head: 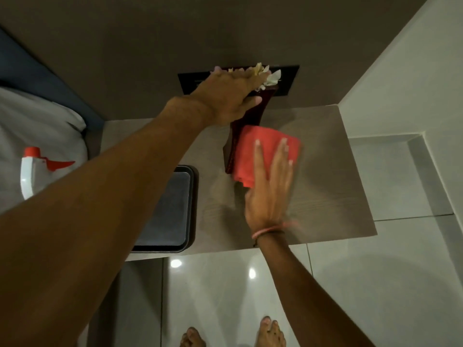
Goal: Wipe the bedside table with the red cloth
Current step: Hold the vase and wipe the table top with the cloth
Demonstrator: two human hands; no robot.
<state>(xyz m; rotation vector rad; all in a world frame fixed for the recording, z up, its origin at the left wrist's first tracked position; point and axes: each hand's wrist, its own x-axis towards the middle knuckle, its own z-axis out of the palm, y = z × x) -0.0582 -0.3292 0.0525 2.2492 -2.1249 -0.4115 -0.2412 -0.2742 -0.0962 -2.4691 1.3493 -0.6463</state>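
Observation:
The folded red cloth lies flat on the pale wood bedside table, near its middle. My right hand presses down on the cloth with fingers spread; the hand is blurred. My left hand grips the top of a dark red vase holding white and cream flowers and tilts it. The cloth sits against the vase's base.
A dark tray rests on the left part of the table. A white spray bottle with a red nozzle lies on the bed at left. A black wall panel is behind the vase. Glossy floor tiles and my bare feet are below.

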